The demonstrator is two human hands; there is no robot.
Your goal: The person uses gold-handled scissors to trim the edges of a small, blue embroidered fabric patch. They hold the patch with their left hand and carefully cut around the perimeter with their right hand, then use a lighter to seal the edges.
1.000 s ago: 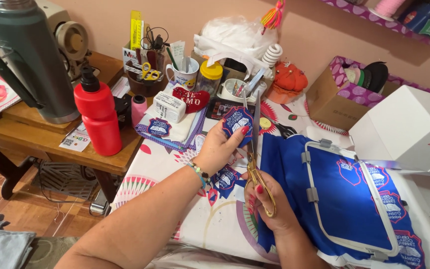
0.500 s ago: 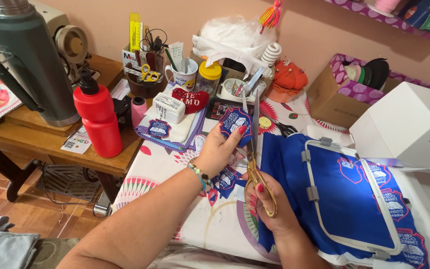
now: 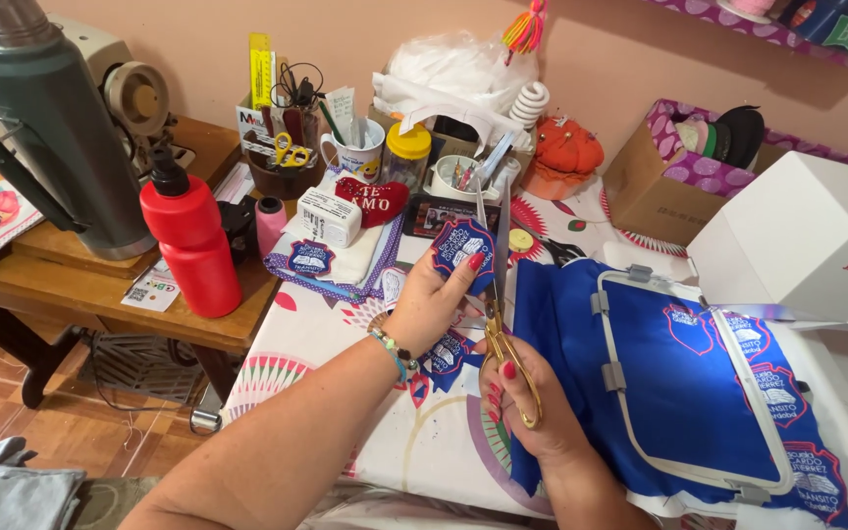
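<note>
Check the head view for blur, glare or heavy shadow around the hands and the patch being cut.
Head view: even, soft light; left hand, blue patch and scissors in the right hand are sharp; only a faint sheen on the red bottle; slight wide-angle bending at the edges.

The green flask (image 3: 46,128) is cut off at top edge, its cap not in view. Embroidery machine (image 3: 802,240) runs out at right edge. The blue fabric (image 3: 679,393) goes out at the bottom, and the hoop (image 3: 612,378) covers part of it. Scissors (image 3: 498,294): handles mostly hidden inside right hand (image 3: 532,412); blade tips partly behind the blue patch (image 3: 463,250). Left hand (image 3: 429,304) hides patch's lower part. Items in the mug (image 3: 357,157) too small to tell.
</note>
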